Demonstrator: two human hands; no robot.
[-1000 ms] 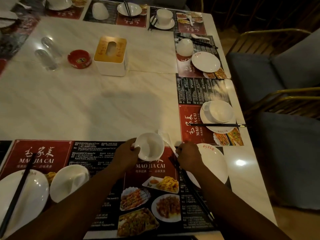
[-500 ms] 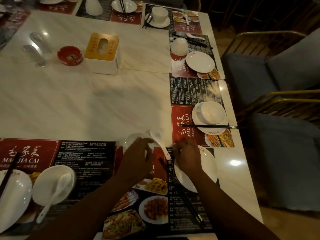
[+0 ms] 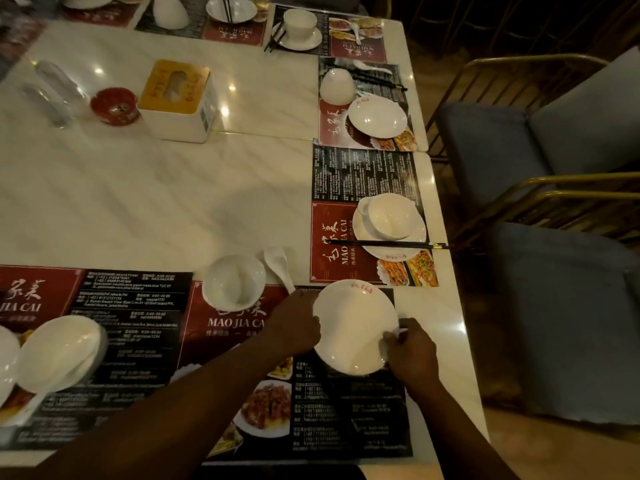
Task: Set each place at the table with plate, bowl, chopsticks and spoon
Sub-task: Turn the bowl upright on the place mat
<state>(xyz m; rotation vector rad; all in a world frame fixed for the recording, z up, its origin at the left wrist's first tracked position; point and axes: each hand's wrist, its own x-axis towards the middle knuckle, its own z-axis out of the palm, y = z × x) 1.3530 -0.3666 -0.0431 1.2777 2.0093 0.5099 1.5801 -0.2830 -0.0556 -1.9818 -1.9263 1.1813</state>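
Plate (image 3: 353,323) is over the placemat (image 3: 221,323) at the table's near right corner, and the right hand (image 3: 412,355) has its fingers curled, pinching the lower right rim. Left hand (image 3: 294,323) meets the left rim, fingertips hidden under the edge, so I cannot tell its grip. Bowl (image 3: 233,282) and spoon (image 3: 277,263) lie just beyond.

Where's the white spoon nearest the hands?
Start at the marble table's near right corner, where the left hand and right hand hold a white plate. Just beyond the left hand stands a white bowl; the spoon lies right of it, head on bare marble, unlike far spoons on placemats.
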